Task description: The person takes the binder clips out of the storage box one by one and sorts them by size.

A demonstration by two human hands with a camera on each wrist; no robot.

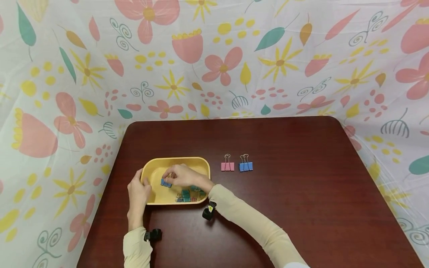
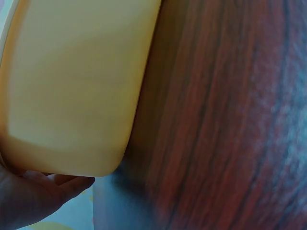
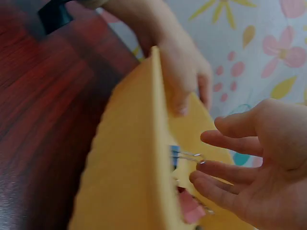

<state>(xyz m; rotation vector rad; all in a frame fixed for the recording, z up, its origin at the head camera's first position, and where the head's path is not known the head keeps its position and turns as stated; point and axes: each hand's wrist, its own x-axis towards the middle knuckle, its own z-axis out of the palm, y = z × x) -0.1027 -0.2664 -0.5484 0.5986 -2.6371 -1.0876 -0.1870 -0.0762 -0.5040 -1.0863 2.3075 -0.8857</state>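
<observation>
Cream sleeves (image 1: pixel 248 221) come in closest to me, a black wrist camera (image 1: pixel 208 212) strapped at the right cuff. Past them, a yellow plastic tray (image 1: pixel 177 161) sits on the dark wood-grain worktop (image 1: pixel 318 186); teal binder clips (image 1: pixel 186 194) crowd its near right corner, with a pink clip (image 3: pixel 191 207) among them. The left hand (image 1: pixel 138 191) grips the tray's left end, thumb inside the wall, fingers outside. Inside, the blue binder clip (image 1: pixel 165 182) lies just below and left of the right hand's (image 1: pixel 182 175) fingertips, its body running crosswise with a slight slant. Those fingers are bent down at it, but I can't tell whether they pinch it; the right hand is the nearer one. Farther off, right of the tray, a pink binder clip (image 1: pixel 227 166) stands beside blue clipwork (image 1: pixel 246 166), wire handles pointing away. Floral cloth (image 1: pixel 234 93) hangs behind.
</observation>
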